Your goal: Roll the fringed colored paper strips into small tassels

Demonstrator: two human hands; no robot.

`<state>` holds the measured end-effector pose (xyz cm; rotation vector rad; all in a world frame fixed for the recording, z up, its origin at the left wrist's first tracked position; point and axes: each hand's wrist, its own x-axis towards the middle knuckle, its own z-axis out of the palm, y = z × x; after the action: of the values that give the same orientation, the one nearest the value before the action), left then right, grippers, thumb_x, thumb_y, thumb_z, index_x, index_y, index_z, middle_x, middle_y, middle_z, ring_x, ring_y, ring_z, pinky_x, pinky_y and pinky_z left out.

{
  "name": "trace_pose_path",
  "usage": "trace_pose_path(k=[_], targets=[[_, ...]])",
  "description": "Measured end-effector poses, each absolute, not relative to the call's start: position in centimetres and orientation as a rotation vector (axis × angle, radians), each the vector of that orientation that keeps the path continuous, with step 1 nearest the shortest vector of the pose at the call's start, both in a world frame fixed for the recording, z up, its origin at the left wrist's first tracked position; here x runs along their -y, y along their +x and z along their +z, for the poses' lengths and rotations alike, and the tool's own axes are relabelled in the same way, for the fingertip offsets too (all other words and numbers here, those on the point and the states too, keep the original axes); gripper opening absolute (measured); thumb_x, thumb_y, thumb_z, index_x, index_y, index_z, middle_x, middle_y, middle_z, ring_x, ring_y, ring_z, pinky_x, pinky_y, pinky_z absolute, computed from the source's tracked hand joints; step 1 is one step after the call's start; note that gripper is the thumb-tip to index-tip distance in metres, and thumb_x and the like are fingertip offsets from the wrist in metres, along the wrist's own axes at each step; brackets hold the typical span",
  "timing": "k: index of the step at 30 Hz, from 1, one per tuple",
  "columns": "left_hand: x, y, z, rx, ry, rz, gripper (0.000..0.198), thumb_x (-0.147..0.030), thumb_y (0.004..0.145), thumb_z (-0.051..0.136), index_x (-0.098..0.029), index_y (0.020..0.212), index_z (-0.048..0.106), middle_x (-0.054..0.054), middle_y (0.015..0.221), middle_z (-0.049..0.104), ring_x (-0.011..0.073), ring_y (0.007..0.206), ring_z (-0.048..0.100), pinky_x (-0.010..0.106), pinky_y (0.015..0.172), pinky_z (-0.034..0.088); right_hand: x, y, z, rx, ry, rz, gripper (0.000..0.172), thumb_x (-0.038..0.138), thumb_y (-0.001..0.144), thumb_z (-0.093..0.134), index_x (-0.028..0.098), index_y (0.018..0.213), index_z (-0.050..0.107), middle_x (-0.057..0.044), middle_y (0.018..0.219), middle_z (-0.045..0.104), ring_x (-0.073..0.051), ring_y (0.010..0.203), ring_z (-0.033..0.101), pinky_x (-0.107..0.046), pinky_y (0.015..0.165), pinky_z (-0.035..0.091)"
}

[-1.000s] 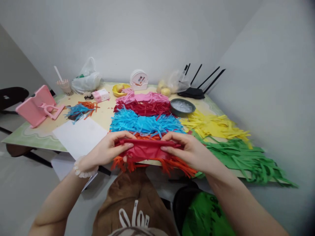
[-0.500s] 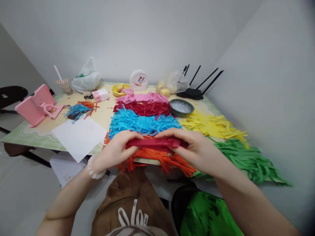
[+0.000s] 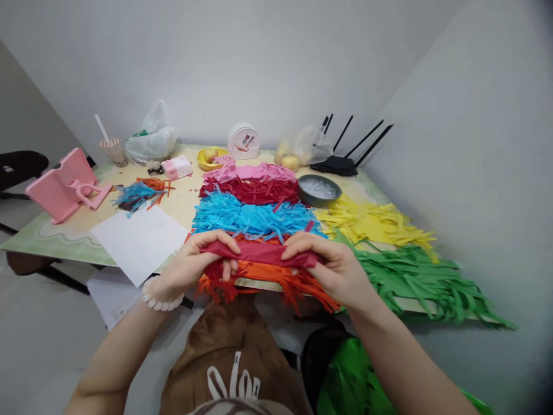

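Observation:
Stretched between my two hands is a dark red strip of tissue paper [image 3: 261, 253], with some fringe dangling below its left end. My left hand [image 3: 203, 253], with a beaded bracelet at the wrist, grips that end. The other end is pinched by my right hand [image 3: 330, 262], thumb below and fingers on top. Just under the strip, orange fringed paper [image 3: 276, 276] lies along the table's front edge. Beyond it are blue fringed paper [image 3: 254, 216], then dark red fringe [image 3: 250, 190] and pink fringe [image 3: 263, 172].
Yellow fringe [image 3: 371, 222] and green fringe [image 3: 427, 279] lie at right. A dark bowl [image 3: 319, 190] stands near a black router [image 3: 334, 165]. At left are white paper [image 3: 140, 242], a pink stand [image 3: 69, 184] and a drink cup [image 3: 114, 153]. A green bag [image 3: 358, 380] sits below.
My hands have moved apart, my left hand shifting left. The red strip now shows wider and flatter between them, with its fringe hanging at the left.

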<state>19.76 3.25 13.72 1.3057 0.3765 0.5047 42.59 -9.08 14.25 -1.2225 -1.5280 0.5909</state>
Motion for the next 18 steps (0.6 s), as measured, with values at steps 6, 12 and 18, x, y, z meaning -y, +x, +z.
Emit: trace_pose_path(k=[6,12,18], targets=[[-3.3,19.5,13.5,-0.344,1.39,0.509,0.02,-0.033,0.084,0.067,-0.015,0.086,0.059,0.002,0.068,0.065,0.0127,0.063,0.064,0.023,0.063,0.049,9.1,42.9,14.8,1.658,-1.218,0.504,0.023,0.011,0.082,0.051,0.022,0.087,0.071,-0.005,0.088,0.072,-0.021,0.086,0.067,-0.033,0.079,0.053],[-2.5,20.1,14.4,-0.545,1.644,0.559,0.025,-0.036,0.088,0.066,-0.019,0.088,0.048,-0.002,0.068,0.063,0.0088,0.054,0.055,0.019,0.054,0.042,9.6,42.3,15.1,1.753,-1.28,0.395,0.01,0.025,0.09,0.06,0.021,0.088,0.069,-0.006,0.088,0.072,-0.02,0.084,0.067,-0.031,0.077,0.051],[-2.5,20.3,14.5,-0.674,2.029,0.616,0.014,-0.028,0.091,0.058,-0.017,0.098,0.062,0.002,0.082,0.067,0.0126,0.067,0.059,0.022,0.063,0.044,9.7,41.3,14.9,1.693,-1.518,0.231,0.017,0.021,0.093,0.058,0.021,0.108,0.066,-0.008,0.105,0.073,-0.021,0.095,0.068,-0.03,0.083,0.051]])
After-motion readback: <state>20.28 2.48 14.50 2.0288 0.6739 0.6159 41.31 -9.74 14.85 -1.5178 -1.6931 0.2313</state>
